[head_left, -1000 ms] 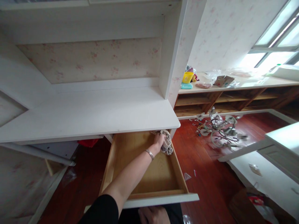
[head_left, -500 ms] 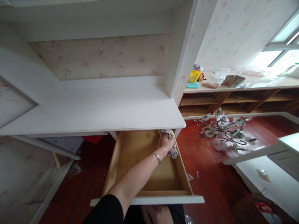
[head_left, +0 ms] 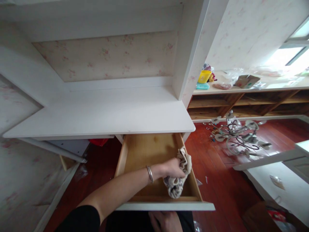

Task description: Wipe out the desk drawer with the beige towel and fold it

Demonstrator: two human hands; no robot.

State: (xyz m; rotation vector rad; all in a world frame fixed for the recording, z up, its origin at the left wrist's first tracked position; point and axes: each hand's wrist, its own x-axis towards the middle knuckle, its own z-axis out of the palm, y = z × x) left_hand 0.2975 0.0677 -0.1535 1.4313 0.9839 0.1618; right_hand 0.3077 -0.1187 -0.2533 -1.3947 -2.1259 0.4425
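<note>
My left hand (head_left: 174, 168), with a silver bangle (head_left: 149, 174) at the wrist, is closed on a crumpled, patterned cream-and-grey cloth (head_left: 175, 187). The cloth lies against the inner right side of a pulled-out wooden drawer (head_left: 141, 151), toward its front. The drawer has a white front (head_left: 166, 206) and hangs under a white desk (head_left: 116, 112). Below the drawer front, at the bottom edge of the view, is my right hand (head_left: 166, 221). Its fingers are partly hidden by the drawer front, so whether it grips anything cannot be seen.
On the red wooden floor to the right lies a dismantled chandelier (head_left: 241, 137). Behind it, a low shelf unit (head_left: 212, 102) carries a yellow container (head_left: 204, 76), a cardboard box (head_left: 247, 81) and plastic bags. White furniture (head_left: 267, 180) stands at the lower right.
My left hand has moved with the cloth from the back right corner of the drawer along its right side toward the front. My right hand stays beneath the drawer front.
</note>
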